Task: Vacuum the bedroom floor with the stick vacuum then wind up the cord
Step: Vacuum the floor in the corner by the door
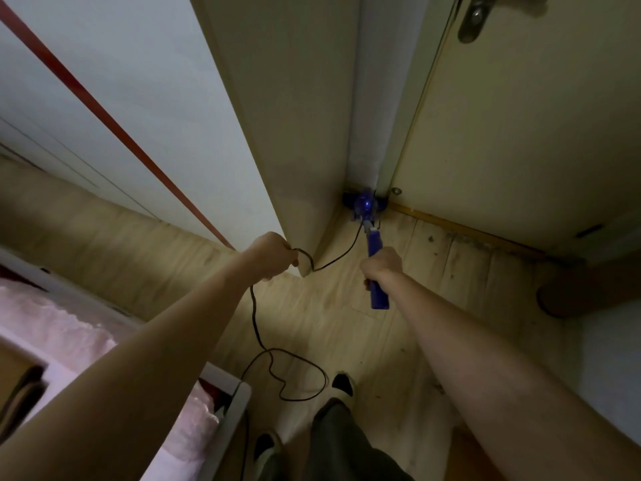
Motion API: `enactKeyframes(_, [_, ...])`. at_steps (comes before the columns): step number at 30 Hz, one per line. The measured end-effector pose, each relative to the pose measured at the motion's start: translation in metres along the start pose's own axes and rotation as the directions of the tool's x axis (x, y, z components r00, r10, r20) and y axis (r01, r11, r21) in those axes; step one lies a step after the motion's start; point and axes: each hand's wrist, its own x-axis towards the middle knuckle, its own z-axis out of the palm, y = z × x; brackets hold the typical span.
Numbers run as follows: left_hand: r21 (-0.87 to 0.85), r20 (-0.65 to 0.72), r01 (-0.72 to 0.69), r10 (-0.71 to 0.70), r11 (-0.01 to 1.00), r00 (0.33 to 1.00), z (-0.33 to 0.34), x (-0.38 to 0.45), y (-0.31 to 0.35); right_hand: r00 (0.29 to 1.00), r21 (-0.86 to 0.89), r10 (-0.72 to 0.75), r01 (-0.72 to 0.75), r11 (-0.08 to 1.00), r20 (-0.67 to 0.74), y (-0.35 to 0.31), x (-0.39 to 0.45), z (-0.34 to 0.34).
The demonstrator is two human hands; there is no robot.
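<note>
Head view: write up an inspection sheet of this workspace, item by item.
Surface: light wood-plank floor, dark specks near the door threshold.
Job's things: blue stick vacuum, its head pushed into the corner between the wardrobe panel and the door.
Clutter: nothing seen on the open floor.
Grippers: left hand holds the cord up; right hand grips the vacuum handle.
Cables: black cord runs from the vacuum through the left hand, then loops on the floor by the feet.
Surroundings: cream door with metal handle at right, white wardrobe panel ahead, bed with pink cover at left.
</note>
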Motion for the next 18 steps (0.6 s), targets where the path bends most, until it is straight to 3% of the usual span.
enactKeyframes(8, [0.052, 0.028, -0.075, 0.073, 0.996, 0.997, 0.004, -0.014, -0.001, 1.0, -0.185, -0.006, 0.0, 0.983, -0.03, 0.04, -0.023, -0.034])
enactKeyframes(18, [0.125, 0.129, -0.291, 0.276, 0.948, 0.953, 0.005, -0.062, -0.032, 0.996, -0.104, 0.075, -0.07, 0.992, 0.052, 0.071, -0.112, -0.011])
